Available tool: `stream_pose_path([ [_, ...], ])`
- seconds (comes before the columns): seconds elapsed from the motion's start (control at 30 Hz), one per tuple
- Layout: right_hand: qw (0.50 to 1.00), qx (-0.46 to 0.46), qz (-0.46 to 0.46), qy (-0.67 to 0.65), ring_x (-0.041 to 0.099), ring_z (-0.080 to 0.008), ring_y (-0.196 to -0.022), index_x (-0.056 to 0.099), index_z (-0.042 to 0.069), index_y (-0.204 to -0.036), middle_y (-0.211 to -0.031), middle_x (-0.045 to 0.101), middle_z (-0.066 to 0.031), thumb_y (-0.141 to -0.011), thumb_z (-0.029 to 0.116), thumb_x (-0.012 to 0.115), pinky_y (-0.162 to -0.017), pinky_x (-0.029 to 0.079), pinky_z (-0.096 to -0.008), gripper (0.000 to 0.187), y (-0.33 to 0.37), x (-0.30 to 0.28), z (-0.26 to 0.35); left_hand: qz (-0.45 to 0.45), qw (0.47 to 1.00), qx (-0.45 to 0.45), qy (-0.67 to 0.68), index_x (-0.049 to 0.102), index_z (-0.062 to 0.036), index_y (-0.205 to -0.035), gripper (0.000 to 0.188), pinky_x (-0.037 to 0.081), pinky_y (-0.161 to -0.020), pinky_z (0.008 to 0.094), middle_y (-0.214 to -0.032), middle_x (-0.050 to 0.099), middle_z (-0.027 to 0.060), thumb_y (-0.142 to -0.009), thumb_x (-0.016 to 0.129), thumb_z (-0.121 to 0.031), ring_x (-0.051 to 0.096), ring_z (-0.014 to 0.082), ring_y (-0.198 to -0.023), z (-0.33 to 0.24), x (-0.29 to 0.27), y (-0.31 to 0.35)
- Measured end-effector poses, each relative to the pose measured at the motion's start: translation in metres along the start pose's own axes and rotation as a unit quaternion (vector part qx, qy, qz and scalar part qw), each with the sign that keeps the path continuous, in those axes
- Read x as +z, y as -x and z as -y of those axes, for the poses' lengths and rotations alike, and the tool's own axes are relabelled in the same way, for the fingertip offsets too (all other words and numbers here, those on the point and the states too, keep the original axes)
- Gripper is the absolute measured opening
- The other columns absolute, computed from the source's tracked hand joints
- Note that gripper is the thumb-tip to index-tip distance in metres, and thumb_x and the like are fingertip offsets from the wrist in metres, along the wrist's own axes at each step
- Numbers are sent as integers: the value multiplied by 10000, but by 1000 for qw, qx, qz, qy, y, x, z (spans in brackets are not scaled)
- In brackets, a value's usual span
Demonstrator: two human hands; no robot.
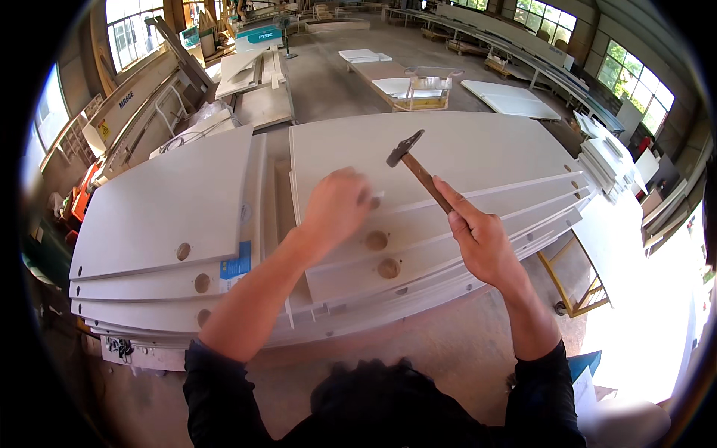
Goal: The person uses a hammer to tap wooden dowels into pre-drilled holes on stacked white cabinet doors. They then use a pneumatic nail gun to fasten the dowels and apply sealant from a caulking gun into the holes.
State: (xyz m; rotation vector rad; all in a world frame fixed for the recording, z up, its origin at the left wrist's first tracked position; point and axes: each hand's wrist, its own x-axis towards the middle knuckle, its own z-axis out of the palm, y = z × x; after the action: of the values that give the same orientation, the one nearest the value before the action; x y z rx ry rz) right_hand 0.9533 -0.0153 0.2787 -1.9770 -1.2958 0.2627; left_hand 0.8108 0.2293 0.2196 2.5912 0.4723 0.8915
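My right hand (482, 243) is wrapped round the wooden handle of a hammer (426, 181), its dark metal head raised above the white panels. To the left, my left hand (336, 207) is curled and smeared by motion over the near left part of the top white panel (463, 145). A small pale thing shows at its fingertips, too blurred to name, close to a round hole in that panel. Below lie several fanned-out panels, with round holes (388, 268) along their near left edges.
Left of a narrow gap is another stack of white panels (164, 201) with a blue label (236, 261). A yellow-framed wheeled trolley (571, 299) stands at the right. Farther off are panel stacks (511, 99), a long machine (127, 112) and a loaded low cart (407, 93).
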Motion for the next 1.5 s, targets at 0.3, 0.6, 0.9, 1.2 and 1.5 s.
stream_pose_path([
  [0.3, 998, -29, 16, 48, 741, -338, -1052, 527, 140, -1590, -1320, 718, -244, -1109, 74, 495, -994, 520, -350, 487, 1, 4, -7, 11, 1000, 1, -25, 763, -6, -896, 75, 557, -736, 431, -912, 701, 145, -843, 709, -6, 699, 339, -816, -4, -2, -9],
  [0.6, 989, -24, 73, 128, 713, -460, -1116, 515, 151, -1595, -1281, 719, -261, -1110, 85, 493, -1015, 533, -426, 490, -1, 12, -8, 14, 999, 1, -52, 781, -42, -893, 80, 558, -766, 453, -918, 701, 125, -864, 706, -48, 696, 343, -857, -6, -5, -8],
  [0.9, 983, -70, 55, 161, 646, -475, -815, 490, 236, -1614, -920, 700, -268, -1054, 100, 537, -808, 545, -511, 578, -1, 12, -7, 36, 997, -55, -49, 776, -25, -969, 90, 554, -793, 454, -980, 709, 138, -926, 714, -74, 698, 356, -898, -9, -22, -7],
  [1.2, 978, -62, 54, 191, 678, -476, -801, 485, 259, -1617, -885, 694, -271, -1056, 70, 583, -749, 542, -522, 600, 5, 12, 0, -2, 997, -83, 1, 747, 15, -1007, 92, 561, -817, 448, -978, 726, 186, -931, 711, -24, 712, 363, -901, 7, -39, 11],
  [1.5, 993, -68, -1, 92, 712, -496, -880, 470, 206, -1630, -1129, 729, -304, -1089, 65, 528, -868, 579, -468, 562, 1, 9, 11, 32, 994, -100, 13, 735, 24, -989, 77, 569, -792, 429, -907, 746, 183, -924, 725, -16, 727, 336, -838, 15, -41, 12],
])
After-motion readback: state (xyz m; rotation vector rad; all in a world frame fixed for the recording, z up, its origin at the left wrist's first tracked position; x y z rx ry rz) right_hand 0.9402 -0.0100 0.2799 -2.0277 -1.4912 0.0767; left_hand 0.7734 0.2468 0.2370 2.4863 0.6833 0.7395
